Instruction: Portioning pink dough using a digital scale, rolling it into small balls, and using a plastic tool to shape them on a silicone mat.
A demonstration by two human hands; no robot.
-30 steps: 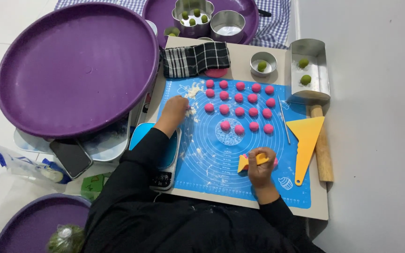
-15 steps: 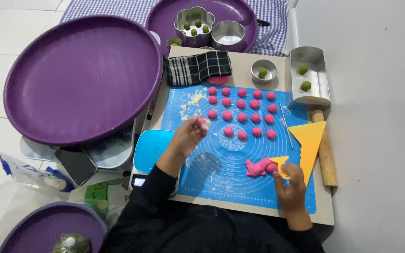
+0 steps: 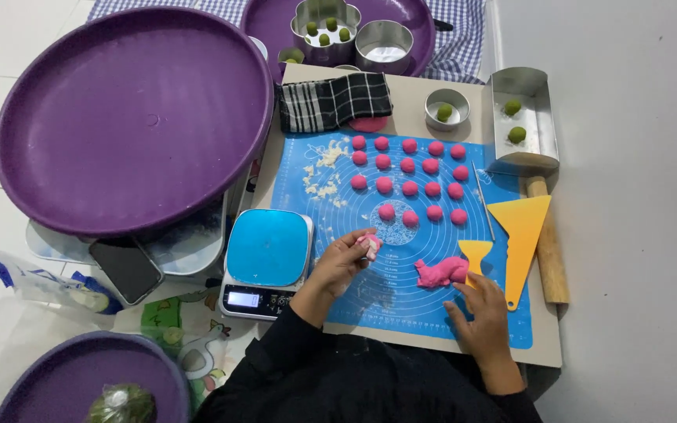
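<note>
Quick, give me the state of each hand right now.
Left hand: closed on a small pink dough piece.
Right hand: holding a small yellow scraper against the pink dough lump.

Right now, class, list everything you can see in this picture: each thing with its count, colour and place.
dough balls: about seventeen, pink, in rows on mat
silicone mat: one, blue, on board
dough lump: one, pink, low on mat
kitchen scale: one, blue top, left of mat
large tray: one, purple, upper left
triangular scraper: one, yellow, right of mat
small scraper: one, yellow, beside lump
rolling pin: one, wooden, right edge
checked cloth: one, black-white, above mat
left hand: pinching small pink piece
right hand: at small scraper
</note>
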